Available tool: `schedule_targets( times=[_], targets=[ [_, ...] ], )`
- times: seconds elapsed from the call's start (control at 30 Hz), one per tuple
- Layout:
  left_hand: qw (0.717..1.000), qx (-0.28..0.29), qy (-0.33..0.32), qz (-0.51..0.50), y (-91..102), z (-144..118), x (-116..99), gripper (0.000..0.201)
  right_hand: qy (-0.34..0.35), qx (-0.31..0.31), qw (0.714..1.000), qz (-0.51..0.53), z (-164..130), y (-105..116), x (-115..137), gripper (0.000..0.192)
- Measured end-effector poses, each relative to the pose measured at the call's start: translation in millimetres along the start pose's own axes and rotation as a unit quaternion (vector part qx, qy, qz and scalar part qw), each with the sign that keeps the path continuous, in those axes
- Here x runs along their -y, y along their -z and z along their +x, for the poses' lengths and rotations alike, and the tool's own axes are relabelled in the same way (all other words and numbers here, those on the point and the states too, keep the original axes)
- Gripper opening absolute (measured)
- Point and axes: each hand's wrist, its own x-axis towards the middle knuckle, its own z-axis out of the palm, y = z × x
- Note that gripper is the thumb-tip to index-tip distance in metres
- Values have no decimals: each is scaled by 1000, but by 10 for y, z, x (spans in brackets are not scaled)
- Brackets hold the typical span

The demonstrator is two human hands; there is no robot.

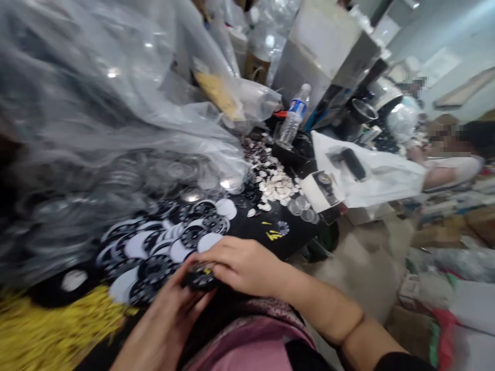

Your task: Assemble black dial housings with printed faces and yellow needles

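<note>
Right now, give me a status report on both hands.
Left hand and right hand both grip one black dial disc. Loose dial pile crowds close behind.

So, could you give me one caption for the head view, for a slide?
Both hands, left hand and right hand, hold a black dial disc beside a pile of dial discs.

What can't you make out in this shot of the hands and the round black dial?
Head view, all motion-blurred:
- Black dial: mostly covered by the right hand and left hand; its markings are unreadable.
- Yellow pieces: blurred and cut off by the lower left edge.
- Clear plastic bag: contents smeared by glare.
- Small white pieces: too small to identify.
</note>
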Motion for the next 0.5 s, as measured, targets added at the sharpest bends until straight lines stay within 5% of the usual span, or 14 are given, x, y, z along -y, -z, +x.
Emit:
schedule_targets(
  times=[0.13,0.23,0.3,0.37,0.5],
  targets=[
    [995,-9,28,-100,-232,-50,-148,31,25,-51,998,27,-21,-91,22,29],
    [991,-25,22,-129,-207,-76,-188,27,42,-96,994,44,53,-152,47,29],
    [989,-36,17,-142,-168,-112,-209,26,-14,-119,985,121,114,-181,61,27],
    [988,-37,20,-149,-134,-148,-236,28,-112,-113,953,258,168,-198,60,25],
    [988,-40,26,-150,-69,-174,-289,38,-227,-65,830,506,226,-172,12,28]
  ],
)
